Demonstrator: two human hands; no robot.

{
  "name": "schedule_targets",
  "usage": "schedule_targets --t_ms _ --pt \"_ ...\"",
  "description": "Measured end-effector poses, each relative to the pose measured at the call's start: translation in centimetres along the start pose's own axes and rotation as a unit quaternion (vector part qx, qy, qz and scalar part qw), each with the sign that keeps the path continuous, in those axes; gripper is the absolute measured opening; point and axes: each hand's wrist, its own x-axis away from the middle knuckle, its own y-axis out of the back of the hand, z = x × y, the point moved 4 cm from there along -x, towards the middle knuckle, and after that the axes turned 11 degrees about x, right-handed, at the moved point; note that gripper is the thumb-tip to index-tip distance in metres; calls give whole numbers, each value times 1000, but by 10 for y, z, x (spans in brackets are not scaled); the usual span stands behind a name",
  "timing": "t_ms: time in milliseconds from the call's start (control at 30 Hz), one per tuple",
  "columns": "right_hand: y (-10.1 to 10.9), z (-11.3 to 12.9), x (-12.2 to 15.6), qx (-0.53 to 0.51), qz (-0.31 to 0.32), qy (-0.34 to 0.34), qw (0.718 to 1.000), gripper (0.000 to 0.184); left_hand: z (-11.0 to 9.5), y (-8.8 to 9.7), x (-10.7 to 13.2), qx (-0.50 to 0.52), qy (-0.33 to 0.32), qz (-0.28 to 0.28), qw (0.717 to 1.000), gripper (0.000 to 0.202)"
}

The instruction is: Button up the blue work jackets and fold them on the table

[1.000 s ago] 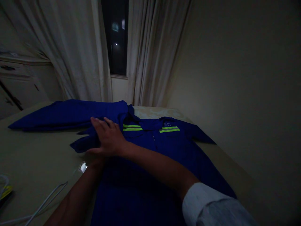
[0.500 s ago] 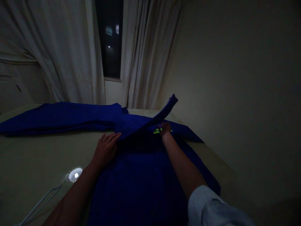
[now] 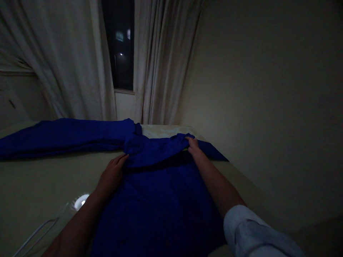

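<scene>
A dark blue work shirt (image 3: 158,203) lies spread on a pale bed (image 3: 34,185). Its left sleeve is folded across the chest and covers the yellow stripes. My right hand (image 3: 193,147) pinches the sleeve's end near the right shoulder. My left hand (image 3: 112,174) rests flat with fingers stretched out on the shirt's left edge, at the fold. A second blue garment (image 3: 66,137) stretches away to the left behind the shirt.
A small round glowing device (image 3: 79,201) with a white cable (image 3: 34,235) lies on the bed near my left forearm. Pale curtains (image 3: 160,64) and a dark window (image 3: 119,43) stand behind the bed. A bare wall (image 3: 268,107) runs along the right.
My right hand carried the left sleeve over the chest from left to right and laid it down. The yellow stripes are now covered. My left hand slid to the fold.
</scene>
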Motion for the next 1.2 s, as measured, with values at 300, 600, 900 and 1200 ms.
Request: schedule_targets --t_ms 300,600,900,1200 --pt "58 -49 -2 106 -41 -58 992 61 3 -6 -2 -57 -1 62 996 70" --pt "84 -58 -18 195 -80 -8 978 53 13 -8 -3 -77 -34 83 993 60" --pt "195 -95 6 344 -281 -97 890 62 17 -7 -3 -64 -36 78 994 62" --pt "191 -102 2 453 -201 -19 868 72 25 -3 -2 -48 -32 85 995 59"
